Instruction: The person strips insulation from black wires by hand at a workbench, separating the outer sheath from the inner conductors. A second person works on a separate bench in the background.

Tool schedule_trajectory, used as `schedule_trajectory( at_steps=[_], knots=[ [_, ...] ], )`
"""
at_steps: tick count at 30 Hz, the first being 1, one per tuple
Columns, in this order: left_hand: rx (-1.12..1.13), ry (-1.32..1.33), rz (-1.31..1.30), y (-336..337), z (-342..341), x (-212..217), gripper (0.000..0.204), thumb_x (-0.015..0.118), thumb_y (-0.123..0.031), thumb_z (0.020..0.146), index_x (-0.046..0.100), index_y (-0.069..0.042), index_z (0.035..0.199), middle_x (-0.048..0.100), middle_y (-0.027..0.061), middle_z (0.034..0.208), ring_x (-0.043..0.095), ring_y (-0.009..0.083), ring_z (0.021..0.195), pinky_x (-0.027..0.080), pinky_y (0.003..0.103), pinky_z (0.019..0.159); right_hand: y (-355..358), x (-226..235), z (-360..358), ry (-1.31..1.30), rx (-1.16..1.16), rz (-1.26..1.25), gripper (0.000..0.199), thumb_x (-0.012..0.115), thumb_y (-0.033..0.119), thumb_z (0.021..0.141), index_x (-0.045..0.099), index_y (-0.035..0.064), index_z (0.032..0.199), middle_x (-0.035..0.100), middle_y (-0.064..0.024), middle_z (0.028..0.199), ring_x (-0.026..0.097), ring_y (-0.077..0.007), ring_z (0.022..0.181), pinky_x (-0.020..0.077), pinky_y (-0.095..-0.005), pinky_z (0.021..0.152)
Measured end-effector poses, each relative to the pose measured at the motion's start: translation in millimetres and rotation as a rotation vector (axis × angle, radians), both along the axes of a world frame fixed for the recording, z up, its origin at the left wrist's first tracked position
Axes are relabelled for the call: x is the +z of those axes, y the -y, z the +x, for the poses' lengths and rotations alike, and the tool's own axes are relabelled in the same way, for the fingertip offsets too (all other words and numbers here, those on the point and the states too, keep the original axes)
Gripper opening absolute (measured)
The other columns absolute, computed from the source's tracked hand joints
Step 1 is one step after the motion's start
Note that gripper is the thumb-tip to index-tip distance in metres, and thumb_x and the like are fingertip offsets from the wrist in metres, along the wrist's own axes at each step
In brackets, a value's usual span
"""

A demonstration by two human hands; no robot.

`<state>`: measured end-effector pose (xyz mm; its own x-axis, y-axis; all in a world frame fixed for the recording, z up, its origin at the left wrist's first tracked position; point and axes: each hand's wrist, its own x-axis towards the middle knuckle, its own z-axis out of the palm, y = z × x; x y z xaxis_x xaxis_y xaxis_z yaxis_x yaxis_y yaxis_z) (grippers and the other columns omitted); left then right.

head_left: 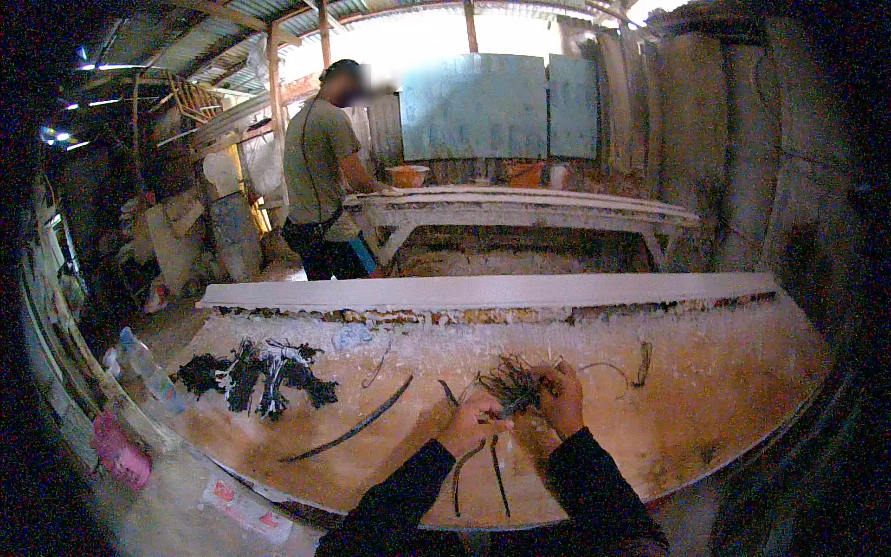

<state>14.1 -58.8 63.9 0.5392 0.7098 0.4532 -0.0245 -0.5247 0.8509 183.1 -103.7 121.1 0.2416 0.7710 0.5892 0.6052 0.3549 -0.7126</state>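
My left hand (470,423) is closed on thin black strips; two loose ends (499,473) hang below it onto the table, and another pokes out above. Close beside it, my right hand (562,401) grips a tangled bundle of dark, wiry strands (510,381), whose loose tips fan out toward the far side. The fingers of both hands nearly meet at the bundle's lower end, partly hiding how it is held. Left of my hands, a long curved black strip (357,430) lies flat. Farther left rests a heap of black bundles with whitish smears (255,376).
A long white moulding (483,291) runs along the far edge of the wooden table (705,408). A bent strand (643,365) lies right of my hands. Beyond the left edge are a clear plastic bottle (148,367) and a pink object (121,450). Another person (320,167) stands at a far bench (520,209).
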Motion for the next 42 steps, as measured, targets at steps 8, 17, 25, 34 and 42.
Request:
schedule_trajectory(
  at_steps=[8, 17, 25, 34, 42],
  knots=[
    [0.567, 0.017, -0.085, -58, -7, 9, 0.014, 0.067, -0.011, 0.066, 0.060, -0.002, 0.073, 0.052, 0.0049, 0.072, 0.053, 0.0135, 0.065, 0.043, 0.025, 0.059, -34, -6, 4, -0.135, 0.180, 0.134, 0.011, 0.061, 0.001, 0.065, 0.058, 0.0062, 0.075, 0.047, -0.0079, 0.089, 0.047, -0.0206, 0.086, 0.0408, -0.0311, 0.073],
    [0.491, 0.226, -0.348, -66, -23, -10, 0.009, 0.060, -0.009, 0.071, 0.059, -0.002, 0.078, 0.055, 0.0008, 0.066, 0.050, 0.0096, 0.056, 0.041, 0.022, 0.054, 4, -19, -51, -0.208, 0.675, -0.244, 0.017, 0.062, 0.019, 0.076, 0.060, 0.0043, 0.085, 0.051, -0.0082, 0.099, 0.047, -0.0212, 0.098, 0.0351, -0.0317, 0.087],
    [0.436, -0.016, -0.291, -45, -20, 14, 0.015, 0.060, -0.009, 0.072, 0.058, -0.002, 0.086, 0.057, 0.0014, 0.071, 0.050, 0.0084, 0.053, 0.041, 0.022, 0.048, -2, -5, -31, 0.071, 0.476, -0.070, 0.012, 0.068, 0.009, 0.065, 0.061, 0.0061, 0.074, 0.059, -0.0062, 0.076, 0.053, -0.0215, 0.078, 0.0396, -0.0324, 0.074],
    [-0.275, 0.066, 0.196, -22, 10, 2, 0.013, 0.062, -0.017, 0.075, 0.057, -0.005, 0.078, 0.055, -0.0005, 0.074, 0.051, 0.0066, 0.063, 0.042, 0.020, 0.052, -10, 6, -6, 0.060, -0.060, 0.132, 0.015, 0.055, -0.007, 0.065, 0.051, 0.0034, 0.075, 0.051, -0.0087, 0.075, 0.051, -0.0236, 0.074, 0.0411, -0.0306, 0.068],
    [-0.064, 0.052, -0.457, -31, -11, 5, 0.014, 0.063, -0.016, 0.074, 0.053, -0.008, 0.070, 0.050, -0.0029, 0.064, 0.044, 0.0047, 0.051, 0.035, 0.019, 0.045, -31, -10, 3, -0.004, 0.070, 0.164, 0.019, 0.058, -0.005, 0.062, 0.057, 0.0058, 0.078, 0.057, -0.0099, 0.082, 0.054, -0.0259, 0.080, 0.0426, -0.0325, 0.071]
  ],
)
